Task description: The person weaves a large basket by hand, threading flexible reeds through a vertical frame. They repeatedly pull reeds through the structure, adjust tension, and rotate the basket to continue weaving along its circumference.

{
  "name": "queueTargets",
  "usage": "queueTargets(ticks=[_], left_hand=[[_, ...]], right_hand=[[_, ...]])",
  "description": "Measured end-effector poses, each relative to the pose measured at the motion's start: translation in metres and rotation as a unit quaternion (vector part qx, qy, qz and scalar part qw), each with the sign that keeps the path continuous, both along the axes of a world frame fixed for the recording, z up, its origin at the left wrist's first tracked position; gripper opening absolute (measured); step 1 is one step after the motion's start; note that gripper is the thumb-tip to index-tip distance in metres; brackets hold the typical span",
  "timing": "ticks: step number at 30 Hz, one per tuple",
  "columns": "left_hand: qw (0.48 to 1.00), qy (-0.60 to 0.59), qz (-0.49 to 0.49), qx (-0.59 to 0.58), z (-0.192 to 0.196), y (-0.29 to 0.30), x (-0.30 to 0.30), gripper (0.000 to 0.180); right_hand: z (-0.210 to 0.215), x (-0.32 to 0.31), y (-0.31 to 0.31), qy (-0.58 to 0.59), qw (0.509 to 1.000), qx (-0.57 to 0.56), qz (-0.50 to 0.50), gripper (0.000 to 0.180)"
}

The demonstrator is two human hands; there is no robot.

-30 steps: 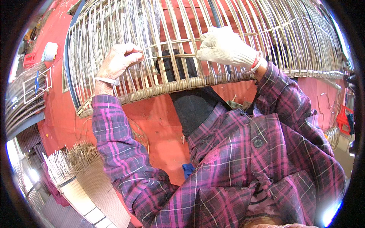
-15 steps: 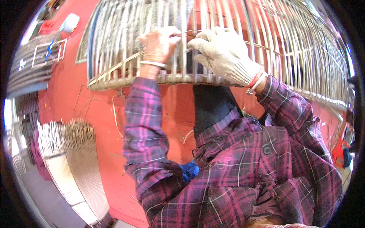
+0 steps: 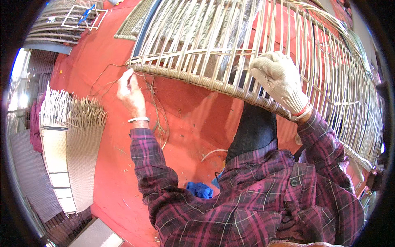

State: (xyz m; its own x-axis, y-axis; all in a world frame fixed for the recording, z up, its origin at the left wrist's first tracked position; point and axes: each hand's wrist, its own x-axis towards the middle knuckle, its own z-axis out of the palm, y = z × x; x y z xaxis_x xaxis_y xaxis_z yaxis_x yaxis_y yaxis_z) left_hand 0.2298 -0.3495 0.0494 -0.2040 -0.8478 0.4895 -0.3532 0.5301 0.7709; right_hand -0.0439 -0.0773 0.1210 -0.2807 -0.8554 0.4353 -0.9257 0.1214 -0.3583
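A large openwork wicker panel [image 3: 205, 61] of thin pale canes lies across the far side, with a thick wrapped rim [image 3: 197, 78] along its near edge. My bare left hand [image 3: 131, 96] is at the rim's left corner, thumb and fingertips pinched together; what they hold, if anything, is too small to make out. My right hand [image 3: 276, 78], in a pale knitted glove, is curled closed over the canes right of the panel's middle. Thin cane strands [image 3: 193, 52] run crosswise through the uprights from the left corner to the glove, where they seem gripped in its fingers.
Loose thin strands [image 3: 158, 111] trail on the red floor [image 3: 193, 136] below the left corner. Bundled canes and woven mats [image 3: 84, 148] stand at the left. A blue crumpled cloth [image 3: 199, 190] lies near my left elbow. My leg [image 3: 253, 127] extends under the panel.
My left hand has moved left and nearer, from the middle uprights to the panel's left corner. My right hand stays over the canes, its fingers more curled. The view has shifted and tilted.
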Motion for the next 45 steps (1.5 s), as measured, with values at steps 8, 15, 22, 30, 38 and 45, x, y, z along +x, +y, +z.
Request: queueTargets(ticks=[8, 15, 22, 30, 38, 45], left_hand=[[0.995, 0.004, -0.097, 0.022, -0.041, -0.077, 0.001, 0.030], [0.972, 0.029, -0.138, 0.190, -0.026, -0.103, -0.006, 0.033], [0.970, -0.171, -0.172, 0.039, -0.010, -0.122, -0.008, 0.026], [0.946, -0.306, -0.101, -0.029, 0.050, -0.095, 0.003, 0.014], [0.826, -0.476, -0.077, -0.292, 0.081, -0.108, -0.027, 0.021], [0.801, -0.510, -0.128, -0.287, 0.081, -0.139, -0.029, 0.021]], right_hand=[[-0.002, 0.013, -0.071, 0.084, 0.991, 0.062, 0.087, 0.026], [-0.009, 0.019, -0.114, 0.099, 0.990, -0.002, 0.104, 0.013], [-0.012, 0.026, -0.141, 0.066, 0.990, 0.000, 0.124, 0.008], [-0.012, 0.033, -0.152, 0.066, 0.987, -0.053, 0.133, 0.011], [-0.001, 0.047, -0.172, 0.106, 0.986, 0.090, 0.088, 0.009], [-0.011, 0.033, -0.181, -0.039, 0.990, 0.103, 0.085, 0.023]])
